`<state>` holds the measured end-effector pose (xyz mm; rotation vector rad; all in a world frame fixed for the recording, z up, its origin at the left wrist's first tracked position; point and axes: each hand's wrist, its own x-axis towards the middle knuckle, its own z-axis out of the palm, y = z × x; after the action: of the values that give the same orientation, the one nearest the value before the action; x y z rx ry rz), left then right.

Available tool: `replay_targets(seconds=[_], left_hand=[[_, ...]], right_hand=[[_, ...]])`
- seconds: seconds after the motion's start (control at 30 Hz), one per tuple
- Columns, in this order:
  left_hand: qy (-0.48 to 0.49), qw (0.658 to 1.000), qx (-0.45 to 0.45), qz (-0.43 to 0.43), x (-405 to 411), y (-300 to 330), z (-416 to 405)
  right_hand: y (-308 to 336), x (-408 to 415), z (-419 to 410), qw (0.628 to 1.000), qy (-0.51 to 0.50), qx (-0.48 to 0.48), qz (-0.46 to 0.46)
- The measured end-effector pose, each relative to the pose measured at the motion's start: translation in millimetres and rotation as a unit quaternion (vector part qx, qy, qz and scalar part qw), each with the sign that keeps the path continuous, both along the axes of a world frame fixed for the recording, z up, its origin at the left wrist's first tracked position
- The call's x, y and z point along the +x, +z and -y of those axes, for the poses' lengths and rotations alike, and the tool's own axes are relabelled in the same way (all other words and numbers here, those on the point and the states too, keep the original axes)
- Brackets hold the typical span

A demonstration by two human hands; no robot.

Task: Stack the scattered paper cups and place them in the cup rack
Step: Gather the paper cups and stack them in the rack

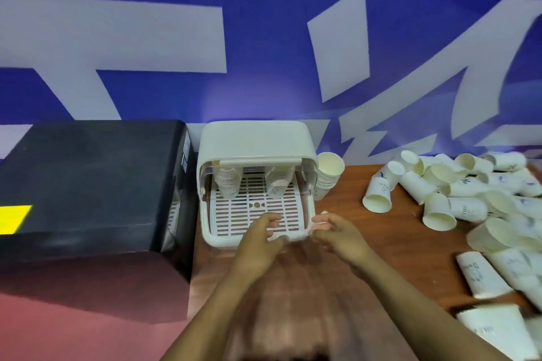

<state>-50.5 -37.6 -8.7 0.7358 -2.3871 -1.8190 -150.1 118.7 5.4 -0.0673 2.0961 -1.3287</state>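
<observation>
The white cup rack point(306, 231) stands at the table's back, its lid raised over a slotted tray. Two stacks of paper cups stand at the tray's rear, one on the left point(228, 183) and one on the right point(278, 181). A third stack point(328, 174) stands outside, against the rack's right side. Many loose white paper cups point(457, 199) lie scattered on the right of the table. My left hand point(261, 239) hovers over the tray's front edge, fingers apart, holding nothing. My right hand point(337, 233) is at the tray's front right corner, fingers loosely curled, empty.
A large black box point(88, 184) with a yellow label point(13, 218) stands right beside the rack's left side. A blue wall with white shapes rises behind the wooden table point(381, 243). More cups point(498, 328) lie at the near right edge.
</observation>
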Motion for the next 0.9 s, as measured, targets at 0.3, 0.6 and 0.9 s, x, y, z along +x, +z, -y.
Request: replay_targets(seconds=[0.3, 0.6, 0.9], left_hand=[[-0.111, 0.993, -0.037, 0.022, 5.3, -2.2, -57.8], [-0.109, 0.985, -0.123, 0.052, -43.6, 7.4, -97.2], [-0.139, 0.934, -0.313, 0.102, -90.7, -9.6, -130.1]], right_hand=[[16.3, 8.4, -67.9, 0.999, -0.026, 0.032, -0.025], [9.0, -43.9, -114.9, 0.999, 0.024, 0.023, -0.009], [0.7, -135.1, -159.4, 0.990, 0.090, 0.085, -0.071]])
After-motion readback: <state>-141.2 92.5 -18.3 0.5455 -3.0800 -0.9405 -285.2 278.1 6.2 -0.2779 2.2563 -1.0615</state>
